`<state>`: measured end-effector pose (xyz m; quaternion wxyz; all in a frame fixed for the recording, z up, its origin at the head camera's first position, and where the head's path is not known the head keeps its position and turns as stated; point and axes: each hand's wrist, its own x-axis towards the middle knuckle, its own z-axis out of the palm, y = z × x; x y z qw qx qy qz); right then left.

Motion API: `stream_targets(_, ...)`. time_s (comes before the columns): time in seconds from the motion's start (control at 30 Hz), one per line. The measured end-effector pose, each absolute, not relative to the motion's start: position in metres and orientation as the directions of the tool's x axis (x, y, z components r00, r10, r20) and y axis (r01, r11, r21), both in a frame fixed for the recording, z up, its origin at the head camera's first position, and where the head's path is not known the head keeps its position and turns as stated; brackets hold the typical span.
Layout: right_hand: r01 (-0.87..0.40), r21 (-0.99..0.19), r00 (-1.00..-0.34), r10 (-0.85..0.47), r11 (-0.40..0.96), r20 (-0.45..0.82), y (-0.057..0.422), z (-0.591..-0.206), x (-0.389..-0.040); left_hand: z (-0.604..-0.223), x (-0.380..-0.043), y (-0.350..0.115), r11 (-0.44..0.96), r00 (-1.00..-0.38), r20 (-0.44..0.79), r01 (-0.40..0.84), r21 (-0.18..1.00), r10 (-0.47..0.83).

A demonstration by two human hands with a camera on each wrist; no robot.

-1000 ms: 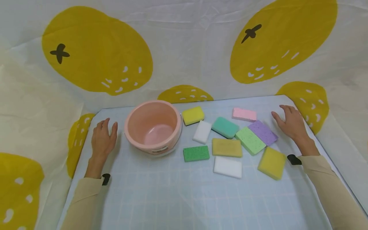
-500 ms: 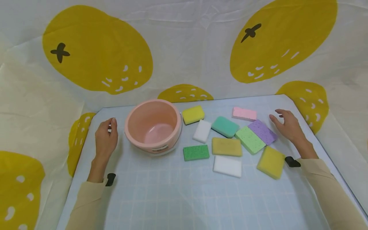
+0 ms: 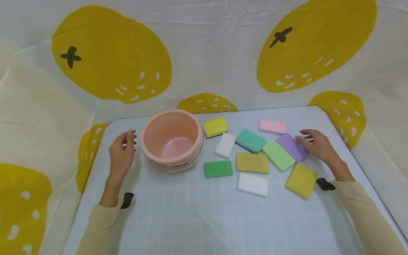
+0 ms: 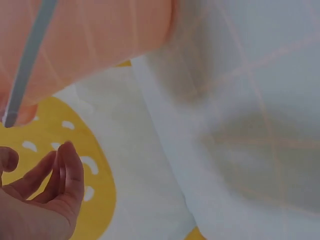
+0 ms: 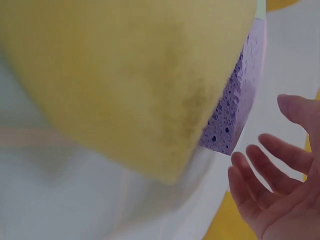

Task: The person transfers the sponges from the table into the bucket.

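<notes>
My left hand (image 3: pixel 122 152) hovers left of a pink bucket (image 3: pixel 172 164), its fingers loosely bent and holding nothing. In the left wrist view the bucket's side (image 4: pixel 100 45) and grey handle (image 4: pixel 31 60) are just beyond the fingers. My right hand (image 3: pixel 320 147) is at the right edge of a purple sponge (image 3: pixel 291 147), fingers relaxed and parted; the right wrist view shows a gap between the fingers and the purple sponge (image 5: pixel 232 105). A light green sponge (image 3: pixel 278 156) lies against the purple one. Nearest my right wrist is a yellow sponge (image 3: pixel 301 181), which looms large in the right wrist view.
Between bucket and right hand lie a yellow dark-backed sponge (image 3: pixel 215 127), white sponges (image 3: pixel 225 145) (image 3: pixel 253 184), a teal sponge (image 3: pixel 250 141), a pink sponge (image 3: pixel 272 126), a green sponge (image 3: pixel 218 169) and a tan sponge (image 3: pixel 252 163). A lemon-print cloth (image 3: pixel 213 53) stands behind the table.
My right hand has come left and nearer, from beside the table's right edge to the purple sponge. My left hand has shifted slightly right towards the bucket, its fingers bending more. The sponges stay put.
</notes>
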<state>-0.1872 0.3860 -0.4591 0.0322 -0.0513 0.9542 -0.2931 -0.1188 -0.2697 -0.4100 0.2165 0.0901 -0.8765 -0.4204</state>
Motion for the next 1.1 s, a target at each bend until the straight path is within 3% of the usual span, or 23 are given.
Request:
stream_targets(0.6, -0.077, -0.527, -0.944, -0.231, 0.847, -0.233, 0.381, -0.455, -0.181, -0.384, -0.107, -0.251, 0.332, -0.938, 0.044, -0.078, 0.94, -0.345)
stream_targets(0.93, -0.105, -0.538, -0.936, -0.266, 0.836, -0.231, 0.379, -0.45, -0.18, -0.378, -0.109, -0.254, 0.237, -0.942, -0.109, -0.189, 0.953, -0.316)
stream_targets(1.1, -0.076, -0.541, -0.938, -0.244, 0.837, -0.246, 0.38, -0.445, -0.182, -0.375, -0.111, -0.256, 0.116, -0.936, -0.166, -0.211, 0.971, -0.311)
